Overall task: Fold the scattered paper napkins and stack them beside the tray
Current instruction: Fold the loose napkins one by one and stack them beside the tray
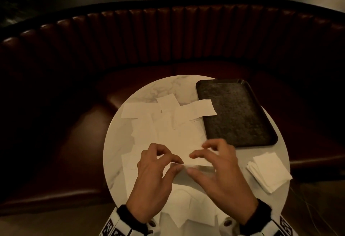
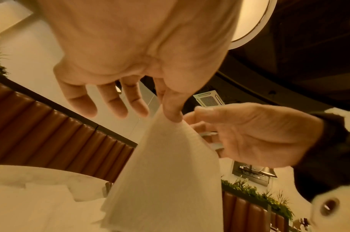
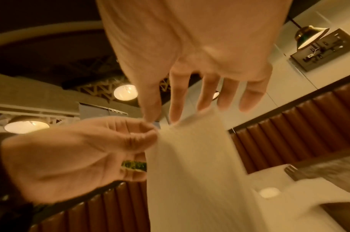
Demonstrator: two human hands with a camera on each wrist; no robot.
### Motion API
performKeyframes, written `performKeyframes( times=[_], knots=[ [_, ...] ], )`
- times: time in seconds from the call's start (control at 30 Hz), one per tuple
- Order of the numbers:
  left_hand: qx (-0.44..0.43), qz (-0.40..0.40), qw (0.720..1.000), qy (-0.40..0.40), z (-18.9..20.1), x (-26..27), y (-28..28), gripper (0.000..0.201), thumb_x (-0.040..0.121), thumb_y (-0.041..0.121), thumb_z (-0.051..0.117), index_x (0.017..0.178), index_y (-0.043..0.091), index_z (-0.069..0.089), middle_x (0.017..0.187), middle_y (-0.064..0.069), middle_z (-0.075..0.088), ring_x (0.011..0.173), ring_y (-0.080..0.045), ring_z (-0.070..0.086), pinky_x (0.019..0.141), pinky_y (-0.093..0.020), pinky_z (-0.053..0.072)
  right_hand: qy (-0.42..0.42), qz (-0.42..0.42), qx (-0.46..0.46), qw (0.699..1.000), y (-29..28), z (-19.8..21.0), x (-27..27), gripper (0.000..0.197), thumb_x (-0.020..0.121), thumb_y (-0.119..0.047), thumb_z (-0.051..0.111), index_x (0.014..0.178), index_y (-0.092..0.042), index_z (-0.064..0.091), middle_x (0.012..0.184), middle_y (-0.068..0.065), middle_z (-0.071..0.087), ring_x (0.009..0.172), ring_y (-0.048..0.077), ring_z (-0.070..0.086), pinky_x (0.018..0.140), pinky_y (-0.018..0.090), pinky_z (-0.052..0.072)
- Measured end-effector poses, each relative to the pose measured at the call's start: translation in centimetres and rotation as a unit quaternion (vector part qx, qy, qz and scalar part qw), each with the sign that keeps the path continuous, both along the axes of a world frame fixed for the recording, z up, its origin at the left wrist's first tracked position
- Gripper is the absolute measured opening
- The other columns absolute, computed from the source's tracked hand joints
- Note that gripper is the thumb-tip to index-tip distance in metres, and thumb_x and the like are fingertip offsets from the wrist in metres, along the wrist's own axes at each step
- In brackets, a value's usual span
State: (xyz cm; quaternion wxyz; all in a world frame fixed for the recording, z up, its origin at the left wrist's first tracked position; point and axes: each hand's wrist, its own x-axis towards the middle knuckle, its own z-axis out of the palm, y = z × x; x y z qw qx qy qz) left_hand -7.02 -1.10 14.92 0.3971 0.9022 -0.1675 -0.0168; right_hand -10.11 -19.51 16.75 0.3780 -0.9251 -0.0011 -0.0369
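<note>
Above the near edge of the table (image 1: 115, 142), a napkin (image 1: 194, 167) is pinched at its top edge by the left hand (image 1: 155, 176) and right hand (image 1: 220, 172).
The corners should be matched before creasing, then it is laid on the stack (image 1: 268, 170) right of centre, near the tray (image 1: 237, 112); spare fingers are spread apart.

Two bare hands extend from dark, ribbed knit cuffs that fit snugly at the wrists. The left hand (image 1: 155, 177) and right hand (image 1: 220, 172) carry no rings or gloves, and the nails are short. Just behind each cuff sits a white wrist-mounted band printed with black-and-white square marker patterns, the left band (image 1: 113, 226) and the right band (image 1: 283, 224) alike. Beside each band, toward the inner wrist, is a white rounded housing with a small round brownish fitting like a lens or screw (image 1: 152, 223). From the left wrist view, the right arm's dark cuff (image 2: 329, 157) meets a white casing with a circular opening (image 2: 328, 205).
</note>
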Motion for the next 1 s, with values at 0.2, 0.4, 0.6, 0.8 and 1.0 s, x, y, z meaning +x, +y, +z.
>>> performKeyframes(
  times=[0.2,0.4,0.6,0.8,1.0],
  knots=[
    [-0.042,-0.008,0.999,0.009,0.9,0.4,0.3,0.011,0.091,0.029,0.063,0.082,0.035,0.064,0.09,0.021,0.064,0.091,-0.003,0.063,0.082,-0.027,0.048,0.015,0.069,0.008,0.997,0.0,0.2,0.9,0.03,0.087,-0.054,0.051,0.094,-0.034,0.073,0.086,-0.019,0.071,0.084,0.0,0.062,0.082,0.028,0.049],
    [-0.105,0.0,0.984,0.144,-0.3,-0.3,0.7,0.023,0.091,0.011,0.065,0.078,0.03,0.069,0.079,0.011,0.072,0.079,-0.01,0.067,0.076,-0.029,0.053,0.044,-0.014,0.136,0.99,-3.3,-0.8,-1.9,0.007,0.083,-0.023,0.071,0.081,-0.028,0.076,0.081,-0.019,0.071,0.08,0.003,0.065,0.074,0.015,0.048],
    [-0.175,0.029,0.965,0.195,-1.8,-0.7,-3.3,0.028,0.092,0.005,0.061,0.077,0.026,0.071,0.08,0.001,0.072,0.07,-0.018,0.067,0.07,-0.038,0.056,0.17,-0.06,0.351,0.919,-5.0,-3.7,-3.0,0.019,0.084,-0.012,0.071,0.1,-0.022,0.071,0.097,0.001,0.074,0.09,0.015,0.069,0.08,0.028,0.056],
    [-0.14,0.028,0.965,0.22,-4.8,-1.0,-5.8,0.01,0.091,0.017,0.066,0.092,0.027,0.069,0.086,0.015,0.071,0.077,-0.007,0.068,0.072,-0.023,0.054,0.146,-0.16,0.278,0.936,-12.7,-5.7,-2.6,0.025,0.087,-0.025,0.067,0.093,-0.001,0.066,0.092,0.021,0.071,0.09,0.038,0.067,0.084,0.053,0.054],
    [0.007,0.147,0.958,0.244,-11.0,-1.8,-2.8,0.017,0.085,0.012,0.072,0.081,0.028,0.067,0.083,0.003,0.069,0.074,-0.009,0.064,0.068,-0.016,0.046,0.249,-0.196,0.105,0.942,-26.2,-10.0,-0.3,0.017,0.091,-0.018,0.063,0.102,-0.006,0.067,0.095,0.01,0.071,0.089,0.025,0.066,0.083,0.043,0.053]
  ],
)
